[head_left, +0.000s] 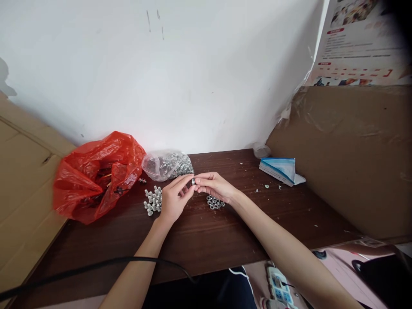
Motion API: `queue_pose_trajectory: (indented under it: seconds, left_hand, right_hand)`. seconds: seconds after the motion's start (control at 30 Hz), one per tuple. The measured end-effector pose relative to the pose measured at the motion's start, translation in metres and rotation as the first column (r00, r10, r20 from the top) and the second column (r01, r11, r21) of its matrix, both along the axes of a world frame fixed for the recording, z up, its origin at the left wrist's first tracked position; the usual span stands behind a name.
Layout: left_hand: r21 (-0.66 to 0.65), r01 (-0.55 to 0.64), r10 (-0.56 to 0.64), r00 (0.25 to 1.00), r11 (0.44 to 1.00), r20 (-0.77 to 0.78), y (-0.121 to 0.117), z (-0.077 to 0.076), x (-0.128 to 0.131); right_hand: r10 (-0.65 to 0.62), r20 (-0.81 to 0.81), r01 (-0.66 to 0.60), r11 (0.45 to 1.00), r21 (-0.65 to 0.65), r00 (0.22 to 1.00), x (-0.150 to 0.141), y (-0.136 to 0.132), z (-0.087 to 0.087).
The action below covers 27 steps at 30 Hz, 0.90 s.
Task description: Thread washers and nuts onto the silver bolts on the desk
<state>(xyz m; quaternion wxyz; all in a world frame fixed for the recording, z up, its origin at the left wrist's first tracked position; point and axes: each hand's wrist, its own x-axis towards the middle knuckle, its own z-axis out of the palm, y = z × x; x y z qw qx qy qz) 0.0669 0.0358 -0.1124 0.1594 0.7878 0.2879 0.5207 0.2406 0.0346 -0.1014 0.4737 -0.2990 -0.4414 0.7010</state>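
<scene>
Taking 12 o'clock as straight ahead from the hands, the print on the poster [360, 43] at 2 o'clock shows red tabs and grey lines, too blurred to read. The blue-and-white packet [278, 169] near 3 o'clock also bears small print, illegible from here.

The metal part [193, 182] sits at the dial's centre, raised over the table [206, 240]. The left hand [174, 197] grasps it between thumb and fingers; the right hand [214, 184] pinches its right end with thumb and fingertips.

The nuts [215, 202] lie at 4 o'clock, just under the right wrist. The bolts [152, 201] stand clustered between 8 and 9 o'clock, beside the left hand. Close in at 10 o'clock is the clear bag [169, 165] of metal pieces, with the larger red bag [77, 180] near it at 9 o'clock.

The far edge meets the wall [206, 86] at 12 o'clock; the near edge runs past the forearms at 6. Cardboard [347, 163] bounds the right, and a cardboard panel [32, 150] the left. The broadest room lies toward 3 o'clock, dotted with scraps [267, 186]. The black cable [96, 265] crosses the left forearm at 7 o'clock.
</scene>
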Motion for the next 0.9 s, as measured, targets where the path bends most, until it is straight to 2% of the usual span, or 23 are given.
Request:
queue_pose_trajectory:
  seconds: [0.23, 0.5, 0.9]
  left_hand:
    - [-0.004, -0.012, 0.012, 1.0, 1.0, -0.022, 0.0028, -0.0061, -0.0019]
    - [-0.008, -0.013, 0.013, 1.0, 1.0, -0.024, 0.0045, -0.0078, -0.0018]
    - [0.02, 0.006, -0.006, 1.0, 1.0, 0.006, 0.0019, -0.0028, -0.0016]
  right_hand:
    - [-0.028, 0.089, 0.022, 0.998, 0.065, 0.996, 0.0015, 0.0014, -0.0016]
    - [-0.058, 0.111, 0.045, 0.992, 0.118, 0.992, 0.0001, 0.0021, -0.0035]
    - [-0.036, 0.041, 0.032, 0.996, 0.086, 0.999, 0.0002, 0.0014, -0.0008]
